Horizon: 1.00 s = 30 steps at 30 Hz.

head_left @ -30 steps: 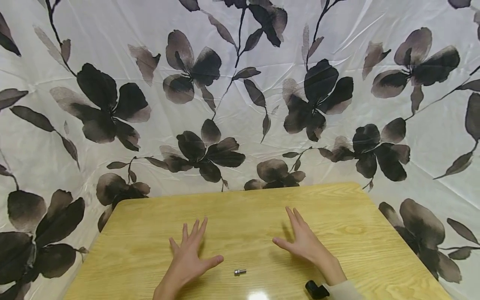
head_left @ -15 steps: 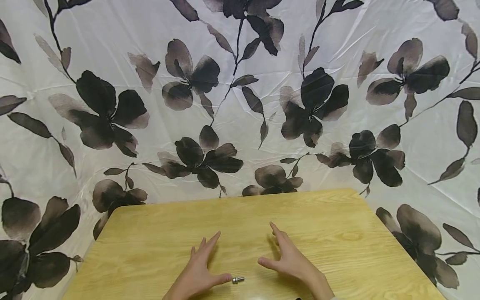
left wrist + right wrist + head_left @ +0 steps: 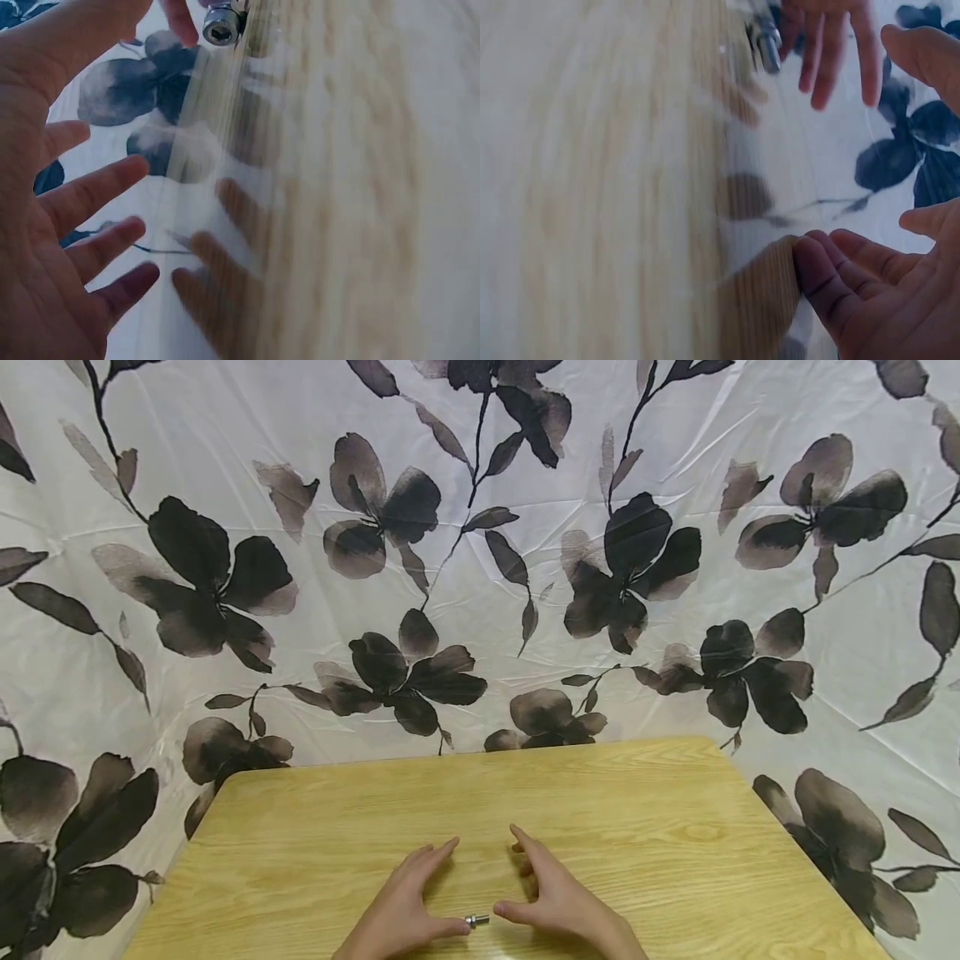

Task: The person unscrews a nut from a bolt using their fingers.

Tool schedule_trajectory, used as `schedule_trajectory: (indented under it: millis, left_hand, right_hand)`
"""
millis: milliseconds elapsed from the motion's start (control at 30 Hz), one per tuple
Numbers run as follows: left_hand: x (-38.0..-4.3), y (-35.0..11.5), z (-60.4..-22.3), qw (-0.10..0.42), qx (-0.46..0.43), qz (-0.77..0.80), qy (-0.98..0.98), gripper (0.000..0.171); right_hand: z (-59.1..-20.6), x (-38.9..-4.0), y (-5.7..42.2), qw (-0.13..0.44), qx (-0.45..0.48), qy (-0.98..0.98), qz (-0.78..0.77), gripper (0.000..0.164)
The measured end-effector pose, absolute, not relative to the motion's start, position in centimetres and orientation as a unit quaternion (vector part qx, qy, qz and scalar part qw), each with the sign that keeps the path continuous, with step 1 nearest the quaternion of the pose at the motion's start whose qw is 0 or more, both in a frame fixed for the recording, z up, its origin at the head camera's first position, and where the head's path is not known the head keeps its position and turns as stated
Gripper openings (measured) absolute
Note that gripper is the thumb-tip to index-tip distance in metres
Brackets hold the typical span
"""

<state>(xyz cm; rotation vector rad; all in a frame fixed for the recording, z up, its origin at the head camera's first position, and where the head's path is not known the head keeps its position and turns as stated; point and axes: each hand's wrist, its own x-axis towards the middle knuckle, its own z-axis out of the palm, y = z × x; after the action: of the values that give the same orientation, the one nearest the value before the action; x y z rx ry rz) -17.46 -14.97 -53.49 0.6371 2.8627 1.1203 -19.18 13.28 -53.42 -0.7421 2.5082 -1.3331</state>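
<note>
A small silver socket-head bolt [image 3: 477, 920] with a nut on its shank lies on the wooden table between the hands. Its hex socket shows at the top of the left wrist view, on the bolt head [image 3: 221, 26]. My left hand [image 3: 405, 902] has its fingers spread, thumb tip right at the bolt head; whether they touch I cannot tell. On the other side my right hand [image 3: 558, 893] faces it with fingers loosely bent, the thumb just short of the threaded end. Neither hand holds anything. In the right wrist view the bolt [image 3: 766, 49] appears near the left fingers.
The yellow wood-grain table [image 3: 637, 802] has a glossy top that mirrors the hands. Behind it and at both sides hangs a white cloth [image 3: 525, 652] with dark flower prints.
Both hands have come inward and nearer the bolt, the left moving right and the right moving left. Their fingers are less spread. The bolt stays on the table.
</note>
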Motion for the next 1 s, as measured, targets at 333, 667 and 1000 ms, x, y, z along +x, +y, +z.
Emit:
schedule_trajectory:
  millis: [333, 667, 1000]
  left_hand:
    - [-18.1, -14.6, -53.3, 0.04, 0.236, 0.36, 0.902, 0.082]
    - [-17.9, -14.4, -53.8, 0.109, 0.243, 0.444, 0.856, 0.052]
    - [-17.6, -14.3, -53.9, 0.096, 0.235, 0.455, 0.854, 0.031]
  right_hand:
    - [-53.4, -18.9, 11.5, 0.114, -0.292, 0.826, -0.469, 0.098]
    - [-53.8, -17.8, 10.7, 0.123, -0.273, 0.835, -0.461, 0.071]
    - [-54.1, -17.1, 10.4, 0.106, -0.255, 0.837, -0.472, 0.035]
